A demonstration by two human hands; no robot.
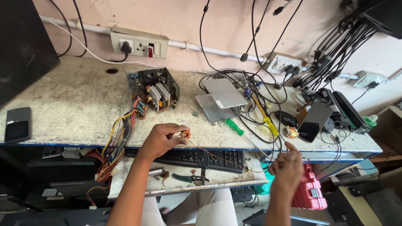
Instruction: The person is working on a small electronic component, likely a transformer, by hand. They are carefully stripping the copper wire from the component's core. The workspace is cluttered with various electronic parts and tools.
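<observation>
Copper coil point(185, 134), small and ring-shaped, sits pinched between the thumb and fingertips of the left hand point(161, 140), held just above the keyboard point(201, 159) on the pull-out shelf. A thin copper wire point(217, 155) runs from it across to the right hand point(287, 169), whose fingers are pressed together on the strand, forefinger raised. Green-handled pliers point(188, 178) lie on the shelf below. Further back, two screwdrivers point(251, 125) rest on the worn bench point(75, 109), then the opened power supply point(153, 90) with its bundle of coloured leads hanging over the edge. My worry: that wire looks fine enough to kink or snap if the hands pull apart too hard, and a slack pinch could let the coil drop among the clutter.
</observation>
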